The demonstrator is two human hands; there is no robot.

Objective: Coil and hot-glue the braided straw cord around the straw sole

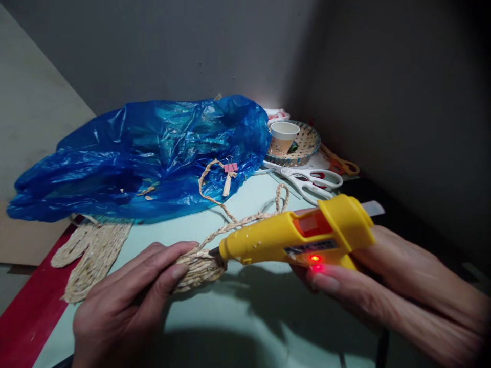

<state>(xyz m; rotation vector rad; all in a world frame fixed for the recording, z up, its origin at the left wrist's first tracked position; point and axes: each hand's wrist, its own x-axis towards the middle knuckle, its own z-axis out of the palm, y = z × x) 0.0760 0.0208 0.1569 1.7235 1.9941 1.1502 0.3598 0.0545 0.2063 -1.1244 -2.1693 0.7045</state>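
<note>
My left hand grips a coiled piece of braided straw cord, thumb on its near side and fingers on top. From the coil a loose braid runs back and to the right, then loops toward a pink binder clip that pinches its far end. In my right hand is a yellow hot glue gun, its red light lit and a clear glue stick poking from the back. The dark nozzle touches, or nearly touches, the coil's upper edge.
A large blue plastic bag covers the back left. Flat woven straw pieces lie at left. Behind the glue gun are white scissors, a woven basket with a paper cup, and orange-handled scissors. Grey walls close the back.
</note>
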